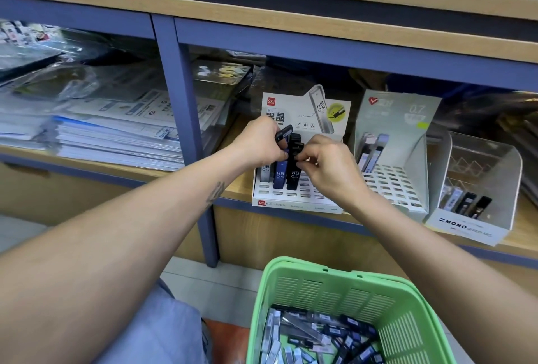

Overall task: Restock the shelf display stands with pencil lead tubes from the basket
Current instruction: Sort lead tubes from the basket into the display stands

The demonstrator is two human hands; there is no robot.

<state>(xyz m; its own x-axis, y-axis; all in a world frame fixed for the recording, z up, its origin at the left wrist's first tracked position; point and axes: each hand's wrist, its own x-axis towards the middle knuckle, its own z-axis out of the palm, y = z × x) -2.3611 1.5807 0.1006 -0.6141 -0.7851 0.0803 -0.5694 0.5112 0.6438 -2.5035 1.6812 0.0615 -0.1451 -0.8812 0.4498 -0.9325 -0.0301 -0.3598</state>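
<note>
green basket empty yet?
No, the green basket holds a heap of pencil lead tubes across its bottom.

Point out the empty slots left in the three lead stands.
Deli stand: front rows bare below the HB 0.5 tubes; both hands crowd its back. Middle 0.7 stand: grid mostly empty right of its tubes. MONO stand: slots unclear.

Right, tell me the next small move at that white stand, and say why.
Probably push the black tube down into its slot. The right hand pinches it upright over the white stand, beside the blue tube already seated, and it stands higher than that neighbour. The left hand holds more tubes ready, and many slots look empty.
</note>
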